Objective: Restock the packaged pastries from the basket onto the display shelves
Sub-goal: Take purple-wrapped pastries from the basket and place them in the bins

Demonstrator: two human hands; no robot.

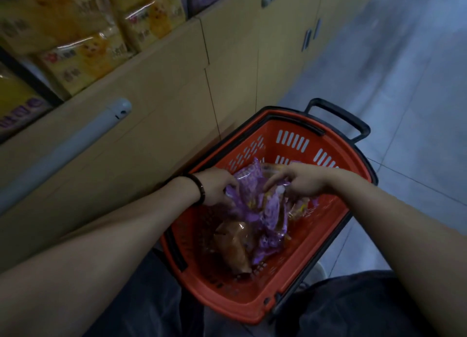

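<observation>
Your left grip point(218, 186) is curled round the purple pastry packs point(269, 216), your right grip point(299, 182) pinching the same bunch from the other side, inside the red basket point(290, 309) toward its far edge; a brown pack point(235, 245) lies near its middle.

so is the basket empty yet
Not empty: purple packs and a clear-wrapped brown pastry lie in the red basket; left hand grips one.

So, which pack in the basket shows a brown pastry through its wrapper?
The clear-wrapped brown pastry pack, low by the left wall of the red basket; neither hand touches it. The left hand and right hand grip purple packs.
</observation>
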